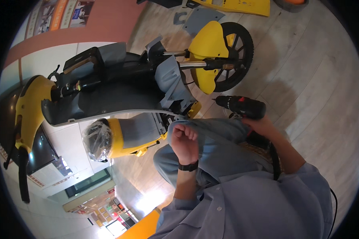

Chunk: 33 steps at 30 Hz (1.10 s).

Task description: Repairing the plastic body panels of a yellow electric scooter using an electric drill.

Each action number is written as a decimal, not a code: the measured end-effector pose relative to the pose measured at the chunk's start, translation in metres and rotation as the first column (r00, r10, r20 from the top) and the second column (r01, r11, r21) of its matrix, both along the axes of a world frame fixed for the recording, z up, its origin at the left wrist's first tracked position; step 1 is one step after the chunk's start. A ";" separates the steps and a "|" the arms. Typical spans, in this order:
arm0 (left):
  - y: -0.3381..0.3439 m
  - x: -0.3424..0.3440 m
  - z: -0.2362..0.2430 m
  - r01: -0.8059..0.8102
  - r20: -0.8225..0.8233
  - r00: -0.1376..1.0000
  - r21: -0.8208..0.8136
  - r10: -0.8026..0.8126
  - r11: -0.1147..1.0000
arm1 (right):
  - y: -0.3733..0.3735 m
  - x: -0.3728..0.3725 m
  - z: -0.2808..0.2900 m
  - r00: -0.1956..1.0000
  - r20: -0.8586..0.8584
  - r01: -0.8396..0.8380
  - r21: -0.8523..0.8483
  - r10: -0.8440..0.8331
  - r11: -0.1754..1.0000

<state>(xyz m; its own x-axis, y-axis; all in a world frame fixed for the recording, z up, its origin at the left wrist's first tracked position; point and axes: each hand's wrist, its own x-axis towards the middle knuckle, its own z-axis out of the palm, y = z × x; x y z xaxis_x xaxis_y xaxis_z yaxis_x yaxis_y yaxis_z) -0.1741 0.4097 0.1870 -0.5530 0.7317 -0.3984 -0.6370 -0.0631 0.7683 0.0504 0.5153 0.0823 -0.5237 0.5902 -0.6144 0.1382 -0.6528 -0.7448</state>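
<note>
My right hand (pixel 263 126) grips the handle of a black and red cordless drill (pixel 241 106), whose bit points left toward the yellow scooter's lower body. My left hand (pixel 184 138) is closed in a fist and rests on my raised knee in grey trousers; a black watch sits on that wrist. The yellow and black scooter (pixel 119 87) lies tilted in front of me, its front wheel (pixel 235 55) and yellow mudguard (pixel 209 44) at the upper right, with grey inner panels exposed.
A loose grey panel (pixel 199 18) and a yellow body panel (pixel 243 6) lie on the wooden floor beyond the wheel. A headlight wrapped in clear plastic (pixel 97 140) sits at the scooter's near end. A white wall is at left.
</note>
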 end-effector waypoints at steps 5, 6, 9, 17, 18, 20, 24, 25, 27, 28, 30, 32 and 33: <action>-0.060 -0.007 0.043 -0.083 0.048 0.996 0.031 0.082 0.996 | -0.006 -0.003 -0.001 0.999 -0.051 0.011 0.218 0.000 0.976; -0.074 -0.011 0.051 -0.097 -0.073 0.993 -0.001 0.097 0.995 | -0.006 -0.004 0.001 0.999 -0.048 -0.005 0.218 0.016 0.976; -0.091 -0.020 0.060 -0.116 -0.162 0.981 -0.049 0.106 0.992 | 0.000 -0.014 -0.004 0.988 -0.069 -0.131 0.078 0.137 0.988; -0.012 -0.028 -0.041 0.012 0.321 0.945 -0.243 0.069 0.970 | 0.037 -0.059 -0.016 0.960 -0.177 -0.232 -0.066 0.217 0.971; -0.002 -0.030 -0.055 -0.022 0.363 0.922 -0.299 0.135 0.954 | 0.040 -0.063 -0.011 0.959 -0.180 -0.233 -0.076 0.217 0.969; 0.010 -0.039 -0.079 -0.059 0.347 0.922 -0.317 0.173 0.947 | 0.043 -0.067 -0.007 0.961 -0.176 -0.233 -0.089 0.215 0.968; 0.043 -0.041 -0.084 -0.134 0.334 0.898 -0.414 0.287 0.900 | 0.046 -0.068 -0.008 0.948 -0.229 -0.255 -0.131 0.221 0.958; 0.046 -0.041 -0.087 -0.136 0.336 0.895 -0.420 0.293 0.897 | 0.046 -0.069 -0.008 0.943 -0.248 -0.263 -0.143 0.223 0.954; 0.052 -0.041 -0.096 -0.205 0.405 0.837 -0.391 0.367 0.897 | 0.046 -0.070 -0.008 0.937 -0.256 -0.278 -0.141 0.237 0.950; 0.050 -0.042 -0.098 -0.193 0.422 0.841 -0.353 0.340 0.916 | 0.046 -0.071 -0.008 0.930 -0.268 -0.294 -0.134 0.251 0.946; 0.049 -0.042 -0.102 -0.189 0.481 0.818 -0.295 0.316 0.937 | 0.047 -0.072 -0.007 0.917 -0.285 -0.314 -0.087 0.278 0.945; 0.047 -0.045 -0.105 -0.193 0.534 0.793 -0.236 0.293 0.952 | 0.048 -0.074 -0.006 0.901 -0.305 -0.337 -0.040 0.309 0.941; 0.046 -0.047 -0.107 -0.190 0.543 0.794 -0.206 0.274 0.960 | 0.049 -0.075 -0.005 0.902 -0.312 -0.333 -0.062 0.298 0.941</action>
<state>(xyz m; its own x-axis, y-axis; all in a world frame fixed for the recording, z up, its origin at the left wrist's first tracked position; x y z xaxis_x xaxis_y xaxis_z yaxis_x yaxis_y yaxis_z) -0.2214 0.4559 0.0803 -0.3480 0.5269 -0.7754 -0.9374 -0.1885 0.2927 -0.0241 0.5639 0.0769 -0.8378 0.3012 -0.4554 0.1366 -0.6919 -0.7089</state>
